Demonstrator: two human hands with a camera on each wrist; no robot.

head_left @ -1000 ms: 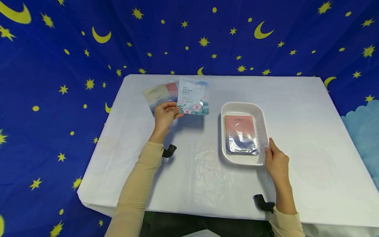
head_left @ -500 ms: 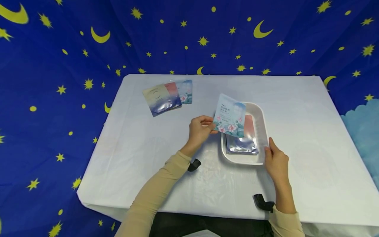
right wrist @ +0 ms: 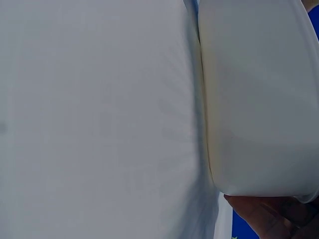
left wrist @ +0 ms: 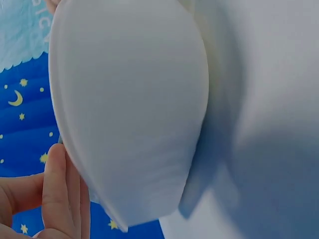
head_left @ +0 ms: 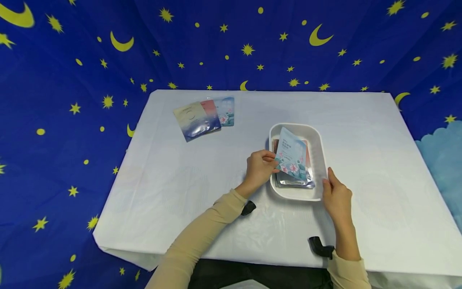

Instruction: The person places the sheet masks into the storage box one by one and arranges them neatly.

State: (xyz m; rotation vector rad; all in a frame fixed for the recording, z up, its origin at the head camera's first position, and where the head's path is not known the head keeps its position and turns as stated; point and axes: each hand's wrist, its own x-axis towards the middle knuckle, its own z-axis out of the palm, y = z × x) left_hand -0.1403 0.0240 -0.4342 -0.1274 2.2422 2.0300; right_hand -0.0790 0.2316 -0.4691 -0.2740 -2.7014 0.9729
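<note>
Left fingers (head_left: 265, 153) pinch the blue sachet (head_left: 290, 154), its long axis pointing forward; right fingers (head_left: 333, 179) grip the tray (head_left: 317, 154).

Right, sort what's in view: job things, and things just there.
Belongs, most likely:
blue packet, held by the left hand
white tray, held by the right hand
stacked packets in the tray
loose packets outside it

Just there:
starry curtain
white tablecloth
black wrist pieces

A pale blue packet (head_left: 290, 154) with pink flowers tilts over the white tray (head_left: 319, 160), partly hiding shiny packets (head_left: 296, 183) inside. The left hand (head_left: 260, 166) pinches its near left corner; the right hand (head_left: 337, 196) holds the tray's right side.
</note>
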